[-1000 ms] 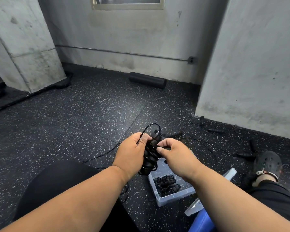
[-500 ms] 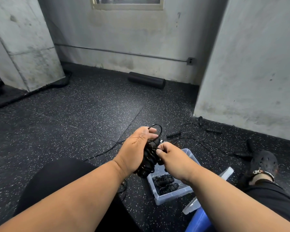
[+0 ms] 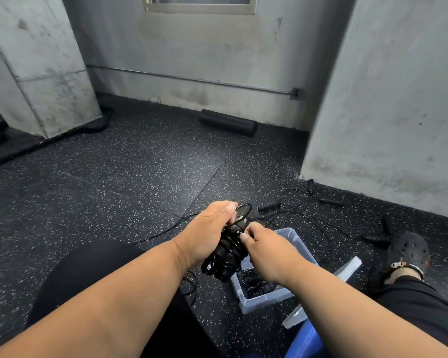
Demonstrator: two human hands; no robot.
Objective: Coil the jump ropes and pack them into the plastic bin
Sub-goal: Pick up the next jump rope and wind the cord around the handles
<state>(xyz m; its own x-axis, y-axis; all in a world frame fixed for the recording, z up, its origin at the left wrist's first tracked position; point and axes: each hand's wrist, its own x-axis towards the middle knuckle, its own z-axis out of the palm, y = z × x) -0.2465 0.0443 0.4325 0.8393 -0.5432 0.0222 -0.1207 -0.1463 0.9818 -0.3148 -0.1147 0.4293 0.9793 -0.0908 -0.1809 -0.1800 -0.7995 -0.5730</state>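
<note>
Centrally, just above the clear plastic bin (image 3: pixel 299 241), the left hand (image 3: pixel 207 235) clamps a coiled black jump rope bundle (image 3: pixel 226 254); the right hand (image 3: pixel 267 248) pinches its cord

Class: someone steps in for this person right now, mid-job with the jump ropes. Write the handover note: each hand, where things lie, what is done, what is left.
Left hand: closed around the coiled jump rope, held above the near-left end of the plastic bin.
Right hand: pinching the cord at the bundle's upper end, apparently finishing the wrap.
Done: at least one coiled rope already lies in the bin.
Lid is off, lying to the right of the bin.
Left: tuck the end and drop this bundle in. Then coil the loose ropes on the floor beyond the bin, handles scattered toward the wall. A loose cord also trails left.
</note>
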